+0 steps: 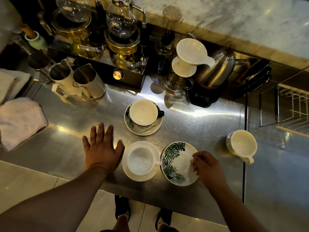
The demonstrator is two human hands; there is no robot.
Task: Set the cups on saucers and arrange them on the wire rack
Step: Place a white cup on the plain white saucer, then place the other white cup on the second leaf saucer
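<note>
While the left hand [102,148] lies flat and open, the right hand [206,165] pinches the leaf-patterned saucer [173,163], tilted.

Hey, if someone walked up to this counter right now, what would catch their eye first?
Probably the leaf-print saucer at the counter's near edge, pinched by the right hand, with no cup on it. Just left sits a white cup on a plain saucer, beside the flat, open left hand. Behind them a dark-handled cup rests on a leaf saucer, and a lone cup stands far right without one.
</note>
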